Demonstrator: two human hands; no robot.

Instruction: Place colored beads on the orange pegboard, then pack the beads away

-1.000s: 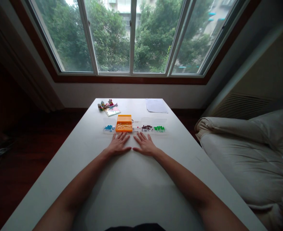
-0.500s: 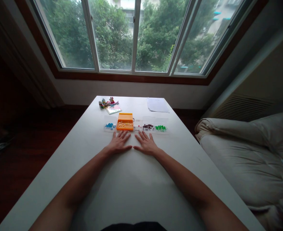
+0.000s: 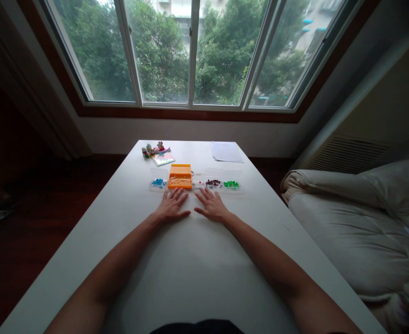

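White table (image 3: 197, 264) under both hands: left hand (image 3: 172, 205) and right hand (image 3: 211, 206) lie spread, gripping nothing; a forward nudge could jolt the orange box (image 3: 180, 170), scattering its pale pieces (image 3: 179, 181).

Your white tabletop (image 3: 197, 260) looks smooth, with a soft satin sheen. The orange case (image 3: 180, 169) before you appears to be moulded plastic, while the boxes (image 3: 232, 174) flanking it are thin, see-through plastic. The blue pieces (image 3: 158, 182), brown pieces (image 3: 213, 183) and green pieces (image 3: 231, 184) look like plastic too, but are too small for you to judge their finish. Beyond, you have matt paper sheets (image 3: 226, 151) and a pale card (image 3: 163, 160) that looks glossy. To your right, the sofa cover (image 3: 350, 227) is matt, wrinkled cloth. Your window trim (image 3: 190, 114) looks like reddish-brown wood, the panes (image 3: 162, 60) smooth glass, and the floor (image 3: 44, 222) dark wood, faintly shiny.
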